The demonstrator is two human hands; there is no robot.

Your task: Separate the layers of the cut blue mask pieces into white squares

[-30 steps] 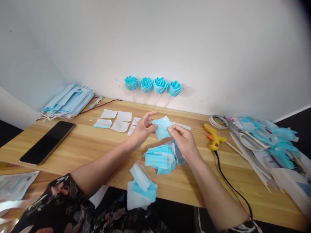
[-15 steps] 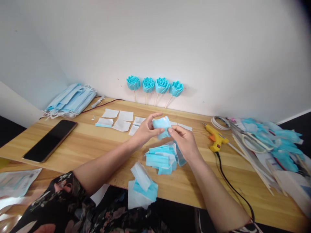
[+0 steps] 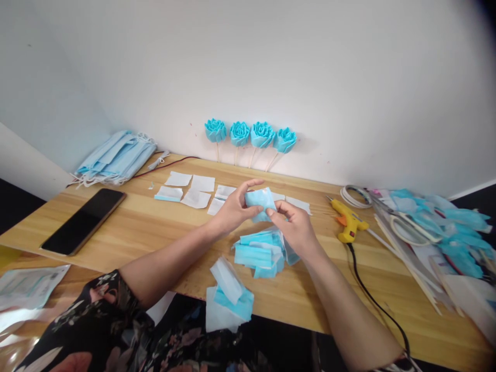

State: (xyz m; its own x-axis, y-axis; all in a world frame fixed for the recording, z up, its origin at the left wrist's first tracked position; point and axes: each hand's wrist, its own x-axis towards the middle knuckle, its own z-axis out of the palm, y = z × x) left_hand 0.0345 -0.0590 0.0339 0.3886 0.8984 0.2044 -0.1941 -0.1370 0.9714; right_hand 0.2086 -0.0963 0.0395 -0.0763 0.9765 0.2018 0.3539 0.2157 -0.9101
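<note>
Nearest, at my left, lies a flat packet [image 3: 31,287]; its contents cannot be told. Loose pieces [image 3: 253,254] lie heaped on the table [image 3: 166,227]. Above them, my left hand [image 3: 234,207] and right hand [image 3: 291,226] pinch one blue piece [image 3: 259,197], apparently at a folding step; the next move calls for a steady pinch on both sides. Beyond, four blue flowers [image 3: 262,135] stand against the wall [image 3: 248,62].

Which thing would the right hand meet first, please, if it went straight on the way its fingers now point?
The right hand would first meet the blue piece it holds; beyond that, the left hand seems next in line, though depth is hard to judge.
</note>
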